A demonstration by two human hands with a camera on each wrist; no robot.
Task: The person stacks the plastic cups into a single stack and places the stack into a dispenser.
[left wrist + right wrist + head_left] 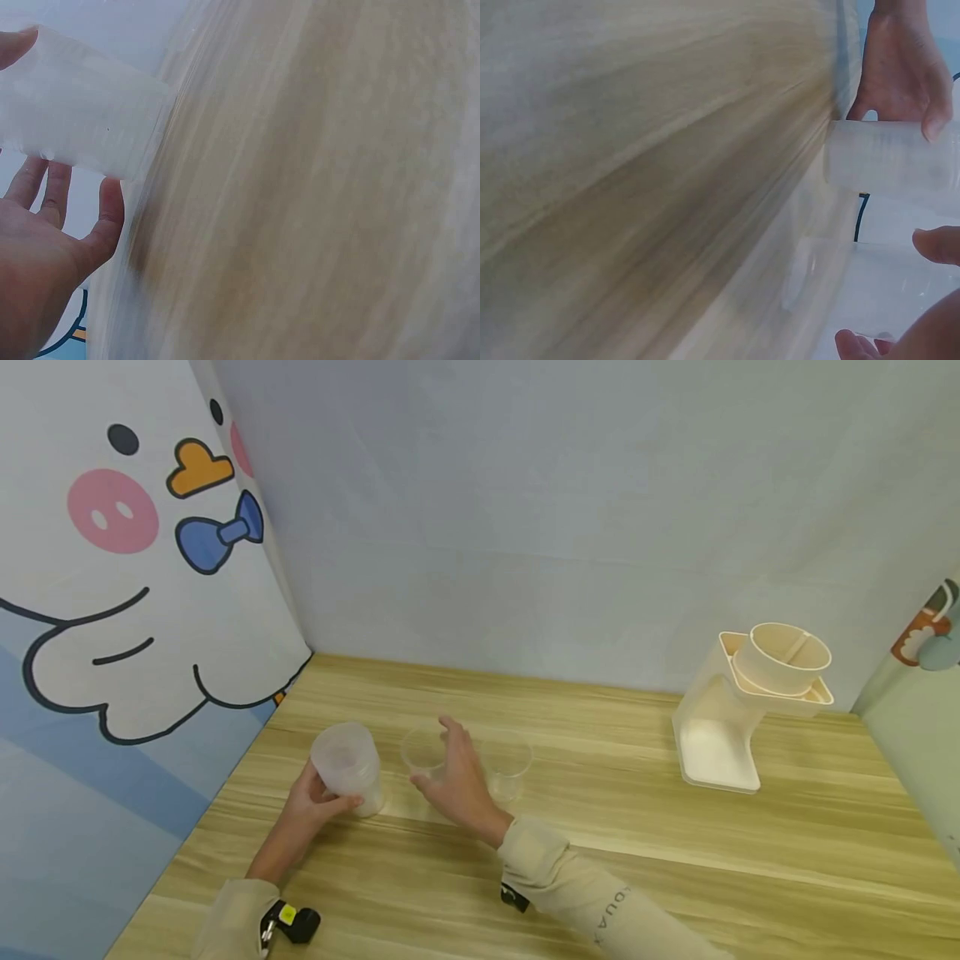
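In the head view my left hand [311,810] grips a stack of translucent plastic cups [347,764] at the left of the wooden table, thumb on the near side. The left wrist view has the fingers [112,206] along one side of that stack [90,105]. My right hand [467,781] holds a single clear plastic cup [422,752] just right of the stack, thumb and fingers on opposite sides; part of the cup is hidden by the hand. Another clear plastic cup [507,764] stands upright behind my right wrist.
A cream-coloured appliance-like stand [720,735] with a round cup-shaped top [783,660] is at the table's right. Grey cloth [525,527] hangs behind the wooden table [600,827], and a cartoon-printed cloth [150,652] borders its left.
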